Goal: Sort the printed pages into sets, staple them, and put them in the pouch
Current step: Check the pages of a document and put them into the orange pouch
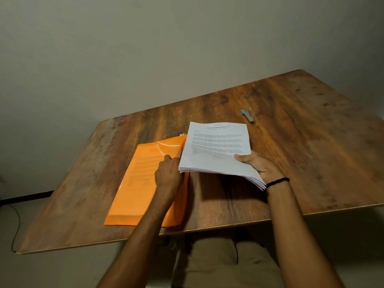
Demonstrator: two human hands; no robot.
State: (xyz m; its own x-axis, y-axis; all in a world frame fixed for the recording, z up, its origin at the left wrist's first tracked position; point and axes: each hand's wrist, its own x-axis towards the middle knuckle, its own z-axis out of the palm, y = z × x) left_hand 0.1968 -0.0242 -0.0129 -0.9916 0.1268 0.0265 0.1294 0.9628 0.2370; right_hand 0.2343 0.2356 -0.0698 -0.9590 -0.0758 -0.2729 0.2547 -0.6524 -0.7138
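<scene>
A stack of white printed pages (216, 149) is lifted above the wooden table (311, 142). My right hand (259, 165) grips its near right corner, thumb on top. An orange plastic pouch (137, 183) lies flat on the table to the left, with printed sheets showing faintly through it. My left hand (168, 175) rests on the pouch at its right edge, fingers curled over the flap beside the stack's left side. A small stapler (248, 115) with blue ends lies on the table beyond the pages.
The table's near edge runs just in front of my lap. A black cable (15, 221) hangs off the left side by the wall. Bare wood lies to the right of the pages.
</scene>
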